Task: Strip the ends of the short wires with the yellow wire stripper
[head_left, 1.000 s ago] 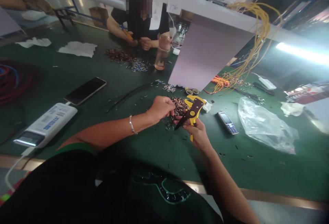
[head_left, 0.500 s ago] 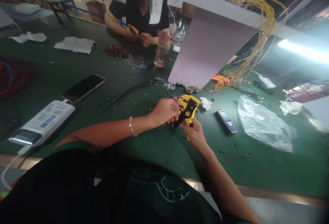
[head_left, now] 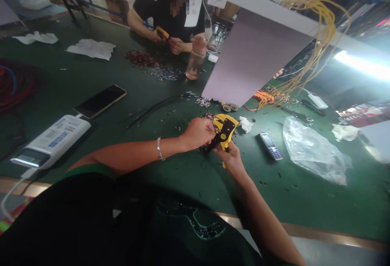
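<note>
1. Head view, state: the right hand is closed round the handle of the yellow-and-black wire stripper, which sits between both hands, held above the green desk. The left hand is bunched against the tool's front, fingers together; anything pinched there is hidden.
2. Risks: a slip at the stripper's mouth could nip the left fingers. A knock from the wrist could scatter the loose wire bits at 12 o'clock.
3. Versus the earlier frames: hands closer together, stripper more upright, less of its dark nose showing.
</note>
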`<state>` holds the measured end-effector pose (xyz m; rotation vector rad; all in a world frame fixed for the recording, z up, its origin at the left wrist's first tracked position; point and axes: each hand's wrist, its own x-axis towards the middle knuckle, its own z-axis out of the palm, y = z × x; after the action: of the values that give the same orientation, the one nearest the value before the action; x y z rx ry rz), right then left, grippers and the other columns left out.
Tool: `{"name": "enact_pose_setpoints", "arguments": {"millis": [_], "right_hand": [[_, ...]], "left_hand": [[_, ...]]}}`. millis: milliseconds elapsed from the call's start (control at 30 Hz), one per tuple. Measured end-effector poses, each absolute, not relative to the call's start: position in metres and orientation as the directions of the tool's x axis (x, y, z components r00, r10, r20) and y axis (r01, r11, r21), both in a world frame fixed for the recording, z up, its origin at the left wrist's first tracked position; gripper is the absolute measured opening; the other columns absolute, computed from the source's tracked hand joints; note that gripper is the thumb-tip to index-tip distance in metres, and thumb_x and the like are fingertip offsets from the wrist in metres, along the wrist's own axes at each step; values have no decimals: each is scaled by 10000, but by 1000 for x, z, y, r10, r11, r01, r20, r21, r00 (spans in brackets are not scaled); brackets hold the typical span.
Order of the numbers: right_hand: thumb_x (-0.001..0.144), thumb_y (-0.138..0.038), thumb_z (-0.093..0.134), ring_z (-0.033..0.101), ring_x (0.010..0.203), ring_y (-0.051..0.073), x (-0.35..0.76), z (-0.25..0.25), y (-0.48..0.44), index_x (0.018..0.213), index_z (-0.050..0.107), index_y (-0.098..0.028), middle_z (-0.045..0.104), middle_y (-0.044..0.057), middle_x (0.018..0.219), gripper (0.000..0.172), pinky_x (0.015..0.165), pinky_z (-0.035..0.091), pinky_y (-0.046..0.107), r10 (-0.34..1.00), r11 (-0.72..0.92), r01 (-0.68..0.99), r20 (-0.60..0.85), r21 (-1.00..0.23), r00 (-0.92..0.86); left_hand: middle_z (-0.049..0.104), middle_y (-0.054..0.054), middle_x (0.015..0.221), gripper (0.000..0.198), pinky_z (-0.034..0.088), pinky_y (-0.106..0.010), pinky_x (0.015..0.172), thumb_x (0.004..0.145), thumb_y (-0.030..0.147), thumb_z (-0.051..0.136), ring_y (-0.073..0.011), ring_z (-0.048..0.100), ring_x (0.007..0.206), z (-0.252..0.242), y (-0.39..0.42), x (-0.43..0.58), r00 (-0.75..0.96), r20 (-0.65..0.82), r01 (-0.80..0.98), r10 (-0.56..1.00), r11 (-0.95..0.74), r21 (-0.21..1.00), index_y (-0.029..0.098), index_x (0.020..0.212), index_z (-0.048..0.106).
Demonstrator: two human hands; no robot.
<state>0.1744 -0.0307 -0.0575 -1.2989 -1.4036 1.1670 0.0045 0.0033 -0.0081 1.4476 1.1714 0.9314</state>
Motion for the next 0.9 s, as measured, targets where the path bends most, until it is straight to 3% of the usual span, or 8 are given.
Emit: {"name": "enact_pose_setpoints", "arguments": {"millis": [167, 400, 533, 700, 900], "right_hand": [[624, -259, 682, 423, 578, 129, 175, -58, -32, 689, 547, -201, 514, -48, 619, 160, 556, 357, 265, 998, 25, 215, 10, -976, -70], [649, -260, 647, 525, 659, 180, 171, -47, -33, 775, 586, -216, 597, -19, 684, 148, 633, 425, 308, 992, 38, 183, 14, -982, -129], [643, -255, 639, 499, 638, 174, 170, -43, -34, 766, 583, -218, 552, -29, 641, 140, 615, 414, 302, 991, 40, 169, 18, -985, -130], [620, -264, 665, 422, 587, 140, 173, -49, -34, 698, 549, -205, 516, -41, 616, 152, 557, 361, 273, 998, 20, 247, 4, -969, -64], [623, -270, 649, 435, 604, 144, 174, -56, -34, 728, 561, -200, 534, -37, 642, 154, 573, 371, 276, 998, 29, 297, 13, -954, -54]], "left_hand": [[547, 56, 425, 108, 407, -202, 444, 689, 54, 568, -94, 532, 392, -10, 4, 5, 239, -13, 213, 971, -39, 976, 158, 657, 564], [576, 39, 467, 111, 395, -191, 480, 699, 60, 545, -83, 547, 452, -7, 9, -1, 182, 85, 215, 980, -124, 969, 151, 645, 580], [607, 32, 504, 102, 410, -202, 491, 697, 68, 539, -96, 574, 467, -12, 9, 1, 202, 92, 247, 975, -141, 959, 156, 679, 589], [595, 30, 473, 91, 430, -214, 516, 682, 75, 570, -114, 584, 487, -14, 8, 3, 201, 105, 326, 974, -168, 931, 158, 664, 605], [628, 11, 520, 91, 434, -212, 516, 676, 77, 593, -116, 586, 504, -10, 6, 3, 178, 130, 354, 975, -186, 917, 154, 637, 622]]}}
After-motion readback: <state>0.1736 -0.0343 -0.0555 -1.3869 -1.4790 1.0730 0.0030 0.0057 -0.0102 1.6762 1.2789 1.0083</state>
